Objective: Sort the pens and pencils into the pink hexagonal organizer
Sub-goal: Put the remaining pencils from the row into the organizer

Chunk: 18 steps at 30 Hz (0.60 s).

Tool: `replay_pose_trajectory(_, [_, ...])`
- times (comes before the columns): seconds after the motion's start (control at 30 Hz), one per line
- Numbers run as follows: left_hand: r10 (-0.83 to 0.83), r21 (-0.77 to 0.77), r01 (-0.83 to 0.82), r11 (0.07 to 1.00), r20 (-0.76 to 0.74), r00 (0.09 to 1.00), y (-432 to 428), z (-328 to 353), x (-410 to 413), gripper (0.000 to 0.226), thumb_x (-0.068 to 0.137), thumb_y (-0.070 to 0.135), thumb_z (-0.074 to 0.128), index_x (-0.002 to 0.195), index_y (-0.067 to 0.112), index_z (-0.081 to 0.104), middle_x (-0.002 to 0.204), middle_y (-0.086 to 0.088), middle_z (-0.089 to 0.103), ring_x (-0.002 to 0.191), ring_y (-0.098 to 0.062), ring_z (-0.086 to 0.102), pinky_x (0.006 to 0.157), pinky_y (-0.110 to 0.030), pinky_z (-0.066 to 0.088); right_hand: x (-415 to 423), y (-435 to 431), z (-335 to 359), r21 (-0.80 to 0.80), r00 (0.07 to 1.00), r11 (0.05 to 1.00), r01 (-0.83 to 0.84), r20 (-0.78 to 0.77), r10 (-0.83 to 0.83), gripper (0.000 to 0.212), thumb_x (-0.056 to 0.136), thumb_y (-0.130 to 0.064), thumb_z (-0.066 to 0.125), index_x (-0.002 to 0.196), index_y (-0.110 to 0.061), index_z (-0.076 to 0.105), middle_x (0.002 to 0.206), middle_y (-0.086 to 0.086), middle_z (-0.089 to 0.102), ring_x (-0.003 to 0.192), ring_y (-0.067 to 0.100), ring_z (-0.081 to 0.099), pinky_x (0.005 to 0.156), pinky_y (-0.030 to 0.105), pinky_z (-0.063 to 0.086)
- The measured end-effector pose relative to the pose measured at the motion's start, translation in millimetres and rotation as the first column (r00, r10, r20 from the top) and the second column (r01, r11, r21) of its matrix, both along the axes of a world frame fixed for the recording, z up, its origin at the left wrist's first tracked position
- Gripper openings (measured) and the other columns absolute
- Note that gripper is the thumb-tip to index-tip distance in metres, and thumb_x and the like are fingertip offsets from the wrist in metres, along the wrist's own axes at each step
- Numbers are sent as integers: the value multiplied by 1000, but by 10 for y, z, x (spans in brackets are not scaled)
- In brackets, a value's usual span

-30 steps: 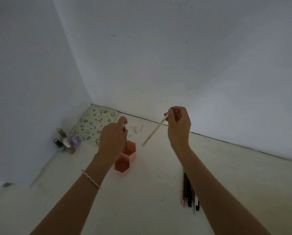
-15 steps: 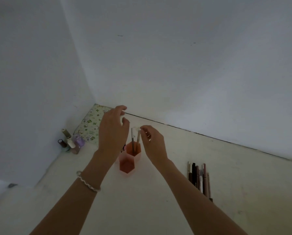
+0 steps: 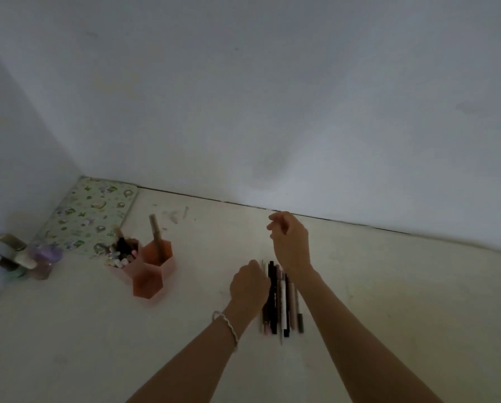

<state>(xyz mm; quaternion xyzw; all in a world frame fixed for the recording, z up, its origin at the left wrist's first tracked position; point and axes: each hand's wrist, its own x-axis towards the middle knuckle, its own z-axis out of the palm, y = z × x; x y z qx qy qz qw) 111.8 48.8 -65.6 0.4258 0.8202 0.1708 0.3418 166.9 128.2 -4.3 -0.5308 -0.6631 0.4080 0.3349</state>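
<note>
Both grips have left the pink hexagonal organizer (image 3: 148,284) and come across to the row of pens and pencils (image 3: 284,303) lying on the tabletop (image 3: 388,301) to its right. The left grip (image 3: 249,286) rests knuckles-up on the left edge of the row, fingers curled down onto the nearest dark pens. The fingertips are hidden under the hand, so I cannot tell whether they pinch one. The right grip (image 3: 290,242) hangs above the far end of the row, fingers loosely curled and thumb near the forefinger, and seems to hold nothing. The pens lie side by side, close-packed, their long axes running from the person toward the wall. The organizer stands well apart to the left. A tan pencil (image 3: 156,234) stands in its rear right cell, leaning slightly left, and the left cell is crowded with shorter pieces. Beyond it lie a patterned mat (image 3: 92,216) and some small bottles (image 3: 19,257) in the corner.
</note>
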Motion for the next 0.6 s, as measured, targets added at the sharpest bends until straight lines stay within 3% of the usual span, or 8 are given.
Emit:
replay_pose_trajectory(0.13, [-12,-31,12,999,-2,1000,47,-129,87,38,94,24,56,126,6,43,119,-11,58,108,-26,59,91,-35,50,197,89,-70,-21,1000,999,27,-9,-28,23,93,-5,48,90,-21,65,80,-3,68,63,22,59,54,15,47])
replay_pose_trajectory(0.27, [3,-37,-4,999,-32,999,63,-164,29,30,90,16,59,116,4,49,113,-12,60,103,-28,61,85,-33,50,230,100,-152,-56,999,998,32,-23,-33,28,93,-4,46,87,-22,65,78,-5,68,60,16,58,53,15,47])
replay_pose_trajectory(0.47, [-18,-115,6,993,-103,995,98,-139,-26,20,89,21,61,105,9,58,107,-6,62,96,-21,64,78,-29,52,194,113,-243,-103,999,994,25,-29,-28,28,93,-2,44,90,-19,65,80,-2,68,61,15,58,52,15,47])
replay_pose_trajectory(0.6, [32,-112,-40,993,-65,997,103,-97,-30,16,91,14,56,105,10,59,109,-6,65,96,-20,65,78,-28,52,143,120,-271,-109,1000,994,7,-26,-10,27,93,-2,44,91,-18,66,79,-3,68,60,14,57,51,14,47])
